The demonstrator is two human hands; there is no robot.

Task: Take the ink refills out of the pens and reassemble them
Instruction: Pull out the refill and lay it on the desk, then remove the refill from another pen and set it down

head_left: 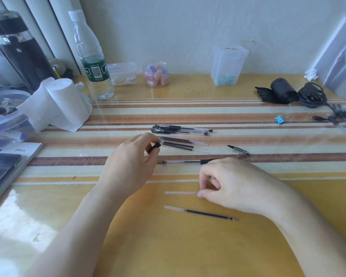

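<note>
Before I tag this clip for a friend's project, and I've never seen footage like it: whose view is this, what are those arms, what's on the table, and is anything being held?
There is no machine here. These are a person's two bare arms, filmed by a single wide-angle camera worn on their head, looking down at a striped yellow table.

The left hand pinches a small black pen part. The right hand pinches one end of a pale thin tube, probably an ink refill; the rest is hidden under the hand.

Nearest the camera lies a loose refill. Between the hands lies a clear pen barrel. Beyond it are two more thin pieces and a pair of whole pens. A pen cap lies off to the right.
</note>
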